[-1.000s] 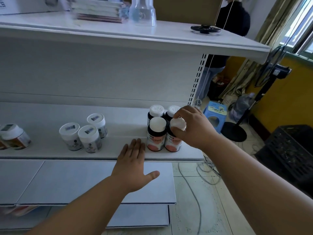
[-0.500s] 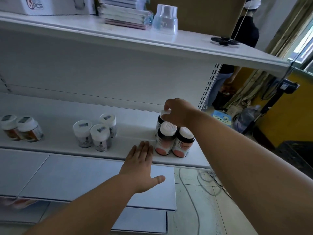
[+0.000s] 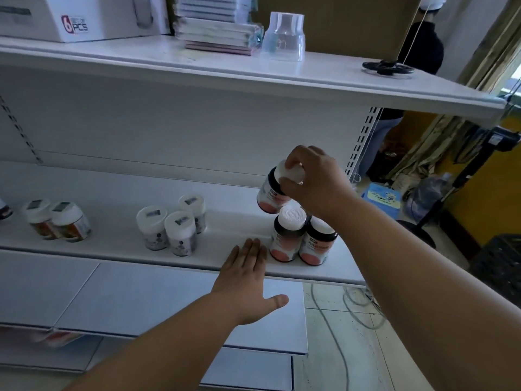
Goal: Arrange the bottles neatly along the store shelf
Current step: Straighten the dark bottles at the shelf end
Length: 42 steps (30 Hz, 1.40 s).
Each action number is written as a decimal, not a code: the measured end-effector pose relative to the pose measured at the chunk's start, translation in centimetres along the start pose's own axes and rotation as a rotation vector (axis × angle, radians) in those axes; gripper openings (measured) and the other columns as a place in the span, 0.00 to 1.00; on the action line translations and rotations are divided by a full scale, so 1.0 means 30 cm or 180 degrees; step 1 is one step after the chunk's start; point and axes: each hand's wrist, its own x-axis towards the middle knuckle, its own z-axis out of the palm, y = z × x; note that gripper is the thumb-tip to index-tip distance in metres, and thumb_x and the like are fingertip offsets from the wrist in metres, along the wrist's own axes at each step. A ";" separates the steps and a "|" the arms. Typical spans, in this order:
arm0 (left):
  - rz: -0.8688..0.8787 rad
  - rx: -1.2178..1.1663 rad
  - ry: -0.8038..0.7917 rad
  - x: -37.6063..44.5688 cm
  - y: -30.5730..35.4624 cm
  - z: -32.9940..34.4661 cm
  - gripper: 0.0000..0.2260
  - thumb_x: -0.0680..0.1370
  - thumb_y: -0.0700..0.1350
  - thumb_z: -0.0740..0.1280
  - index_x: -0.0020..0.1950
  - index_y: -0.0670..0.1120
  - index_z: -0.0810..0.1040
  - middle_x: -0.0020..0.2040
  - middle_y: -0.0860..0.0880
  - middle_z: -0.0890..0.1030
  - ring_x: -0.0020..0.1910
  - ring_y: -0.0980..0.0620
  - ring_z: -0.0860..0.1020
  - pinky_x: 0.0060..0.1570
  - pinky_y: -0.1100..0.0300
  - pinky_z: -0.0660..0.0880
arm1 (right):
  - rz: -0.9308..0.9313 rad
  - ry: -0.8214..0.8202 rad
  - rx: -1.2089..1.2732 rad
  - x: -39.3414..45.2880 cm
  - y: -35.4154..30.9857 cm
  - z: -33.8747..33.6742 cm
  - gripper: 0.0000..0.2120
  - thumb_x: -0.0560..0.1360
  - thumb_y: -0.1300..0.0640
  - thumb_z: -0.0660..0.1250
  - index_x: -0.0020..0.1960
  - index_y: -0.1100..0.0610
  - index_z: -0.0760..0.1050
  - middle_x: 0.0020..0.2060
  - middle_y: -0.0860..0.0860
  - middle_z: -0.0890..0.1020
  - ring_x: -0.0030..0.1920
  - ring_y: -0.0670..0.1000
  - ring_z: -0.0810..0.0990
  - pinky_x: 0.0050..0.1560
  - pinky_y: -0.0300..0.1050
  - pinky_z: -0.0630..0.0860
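White-capped and dark-bodied, a pill bottle point(image 3: 272, 190) hung tilted above the middle shelf point(image 3: 118, 210), lifted clear of it. The right hand point(image 3: 315, 182) gripped it by the cap, fingers and thumb curled round the rim. Just below and in front stood two matching bottles point(image 3: 303, 238) upright, side by side near the shelf's right end, touching each other. The left hand point(image 3: 248, 280) lay flat with fingers straight and together, fingertips resting on the shelf's front edge just left of that pair, thumb spread out to the side. Further left stood three white jars point(image 3: 172, 224) in a tight cluster, and well beyond them two orange-labelled jars point(image 3: 56, 222), blurred. On the top shelf point(image 3: 197, 69) sat a white box point(image 3: 79, 18), stacked books point(image 3: 214, 32) and a clear plastic container point(image 3: 284, 38).
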 end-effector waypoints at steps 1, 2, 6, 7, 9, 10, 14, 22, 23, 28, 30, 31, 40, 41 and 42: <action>0.0005 -0.0072 0.0002 0.001 -0.005 -0.003 0.48 0.74 0.75 0.50 0.80 0.45 0.36 0.80 0.46 0.35 0.78 0.49 0.33 0.76 0.49 0.34 | -0.0033 0.0142 0.0165 -0.021 -0.019 -0.018 0.11 0.70 0.54 0.70 0.51 0.54 0.74 0.50 0.51 0.76 0.48 0.54 0.75 0.43 0.48 0.74; 0.0005 -0.0202 0.0010 -0.001 -0.012 -0.010 0.47 0.74 0.74 0.51 0.80 0.45 0.37 0.80 0.47 0.36 0.78 0.50 0.34 0.76 0.50 0.35 | -0.0018 0.0266 0.0331 -0.044 -0.038 -0.038 0.11 0.70 0.54 0.70 0.51 0.53 0.74 0.49 0.50 0.77 0.47 0.53 0.76 0.44 0.48 0.76; -0.0239 -0.2127 0.0403 -0.049 -0.040 -0.061 0.41 0.76 0.66 0.63 0.81 0.51 0.49 0.80 0.51 0.54 0.78 0.52 0.55 0.75 0.55 0.55 | 0.0297 0.0437 0.0768 -0.133 -0.091 -0.118 0.07 0.71 0.54 0.69 0.49 0.50 0.76 0.45 0.44 0.79 0.44 0.45 0.79 0.40 0.41 0.77; -0.0255 -0.2708 0.0627 -0.081 -0.047 -0.076 0.38 0.76 0.62 0.67 0.80 0.54 0.53 0.78 0.53 0.60 0.75 0.56 0.61 0.72 0.57 0.61 | 0.0368 0.0379 0.0876 -0.153 -0.095 -0.136 0.07 0.71 0.55 0.68 0.49 0.49 0.76 0.44 0.44 0.80 0.42 0.45 0.80 0.39 0.40 0.77; -0.0085 -0.3395 0.1016 -0.151 -0.047 -0.108 0.36 0.74 0.59 0.70 0.78 0.59 0.57 0.72 0.59 0.68 0.69 0.65 0.67 0.64 0.64 0.66 | 0.0484 0.0133 0.1120 -0.186 -0.092 -0.160 0.06 0.71 0.57 0.69 0.47 0.48 0.77 0.42 0.45 0.81 0.40 0.47 0.81 0.41 0.42 0.79; 0.0018 -0.3655 0.1098 -0.187 -0.040 -0.123 0.36 0.73 0.60 0.71 0.77 0.61 0.58 0.70 0.61 0.71 0.66 0.68 0.69 0.62 0.66 0.67 | 0.0523 -0.0043 0.1269 -0.198 -0.089 -0.166 0.06 0.71 0.57 0.69 0.46 0.48 0.78 0.43 0.46 0.82 0.41 0.49 0.82 0.45 0.46 0.81; 0.0278 -0.4298 0.1096 -0.259 0.028 -0.167 0.31 0.69 0.55 0.75 0.70 0.58 0.69 0.61 0.59 0.80 0.60 0.56 0.79 0.60 0.55 0.74 | 0.0665 -0.0410 0.2028 -0.227 -0.084 -0.149 0.07 0.67 0.58 0.68 0.45 0.52 0.79 0.45 0.54 0.85 0.48 0.60 0.82 0.54 0.64 0.78; 0.0209 -0.4868 0.0886 -0.307 0.064 -0.174 0.20 0.73 0.43 0.74 0.63 0.52 0.74 0.55 0.55 0.84 0.56 0.56 0.81 0.52 0.64 0.76 | 0.1102 -0.0592 0.3514 -0.260 -0.097 -0.099 0.10 0.70 0.61 0.64 0.51 0.60 0.77 0.55 0.65 0.80 0.49 0.59 0.79 0.51 0.55 0.76; 0.0223 -0.4880 0.0842 -0.309 0.061 -0.169 0.20 0.73 0.44 0.73 0.63 0.52 0.74 0.55 0.55 0.84 0.56 0.56 0.81 0.52 0.65 0.76 | 0.1119 -0.0601 0.3626 -0.262 -0.101 -0.095 0.11 0.70 0.62 0.63 0.52 0.61 0.76 0.55 0.64 0.80 0.50 0.59 0.80 0.51 0.54 0.77; 0.0299 -0.4782 0.0823 -0.311 0.062 -0.161 0.26 0.68 0.53 0.75 0.64 0.57 0.71 0.57 0.57 0.82 0.58 0.56 0.80 0.57 0.59 0.75 | 0.1123 -0.0498 0.3697 -0.257 -0.124 -0.085 0.10 0.70 0.63 0.63 0.51 0.61 0.76 0.55 0.62 0.81 0.52 0.63 0.79 0.53 0.56 0.78; 0.0350 -0.4888 0.0764 -0.309 0.060 -0.166 0.26 0.67 0.52 0.75 0.64 0.54 0.72 0.56 0.56 0.83 0.57 0.56 0.81 0.55 0.61 0.76 | 0.1094 -0.0454 0.3573 -0.257 -0.130 -0.084 0.09 0.72 0.60 0.65 0.52 0.61 0.77 0.54 0.64 0.80 0.50 0.62 0.79 0.53 0.58 0.77; 0.0385 -0.4997 0.0673 -0.307 0.058 -0.170 0.25 0.68 0.52 0.75 0.64 0.52 0.73 0.55 0.54 0.84 0.56 0.55 0.81 0.54 0.62 0.76 | 0.1065 -0.0475 0.3548 -0.257 -0.132 -0.086 0.10 0.73 0.59 0.66 0.53 0.60 0.77 0.53 0.65 0.80 0.49 0.59 0.79 0.51 0.56 0.77; 0.0459 -0.5207 0.0226 -0.305 0.057 -0.164 0.23 0.72 0.59 0.69 0.64 0.51 0.77 0.58 0.47 0.83 0.59 0.46 0.80 0.66 0.45 0.72 | 0.1212 -0.0311 0.3432 -0.269 -0.146 -0.106 0.12 0.71 0.55 0.71 0.53 0.59 0.78 0.42 0.56 0.82 0.42 0.54 0.81 0.41 0.50 0.80; 0.0429 -0.5163 0.0256 -0.304 0.063 -0.171 0.23 0.72 0.57 0.72 0.65 0.52 0.75 0.58 0.50 0.83 0.59 0.49 0.80 0.66 0.47 0.73 | 0.1200 -0.0229 0.3183 -0.270 -0.152 -0.103 0.14 0.69 0.52 0.73 0.52 0.58 0.79 0.42 0.55 0.83 0.41 0.53 0.82 0.40 0.49 0.80; 0.0381 -0.5164 0.0298 -0.302 0.068 -0.176 0.23 0.73 0.56 0.74 0.64 0.52 0.74 0.57 0.52 0.83 0.58 0.52 0.80 0.65 0.50 0.74 | 0.1174 -0.0178 0.2987 -0.272 -0.157 -0.101 0.16 0.68 0.50 0.74 0.52 0.57 0.78 0.42 0.54 0.83 0.41 0.52 0.82 0.39 0.47 0.80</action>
